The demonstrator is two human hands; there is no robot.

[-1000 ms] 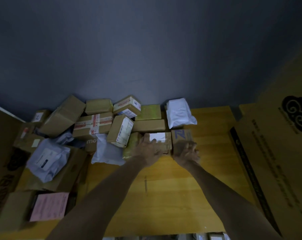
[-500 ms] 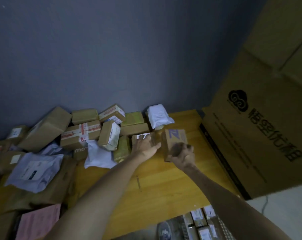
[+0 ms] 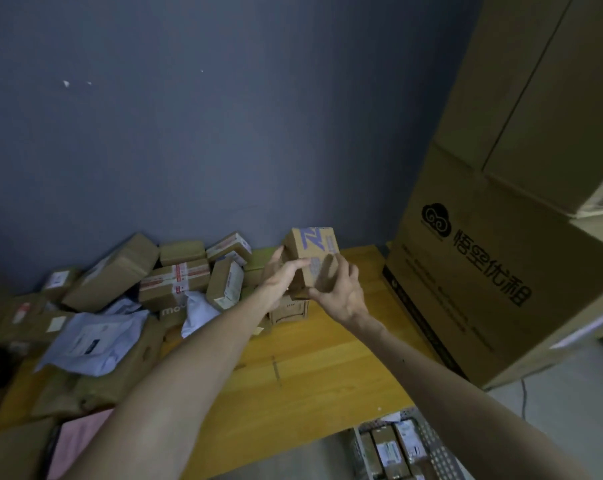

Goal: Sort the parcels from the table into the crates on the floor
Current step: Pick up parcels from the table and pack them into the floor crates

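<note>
box: the small brown cardboard box with purple print (image 3: pixel 313 254) was up in the air above the yellow wooden desk (image 3: pixel 327 358), just over the right end of the heap, tipped a bit
right hand: the right hand (image 3: pixel 338 289) had its fingers wrapped round the box's lower right side; it looked to be carrying the weight
left hand: the left hand (image 3: pixel 282 278) lay fairly straight-fingered against the near-left face; steadying more than clamping, as far as I could tell
how I'd do it: keep that low right-hand grip; check the label; swing right and down to the white perforated crate (image 3: pixel 431 455) on the floor; steer clear of the big brown carton with the black cloud logo (image 3: pixel 483 289); lower it in, don't drop it, since the crate held upright parcels
materials: box looked like stiff card with crisp corners, fine under a firm squeeze; the heap of brown card parcels (image 3: pixel 175 282) was boxy, some with red-and-white tape; the pale plastic mailer bag (image 3: pixel 92 341) looked floppy and crinkled; desk top smooth, probably slippy
</note>
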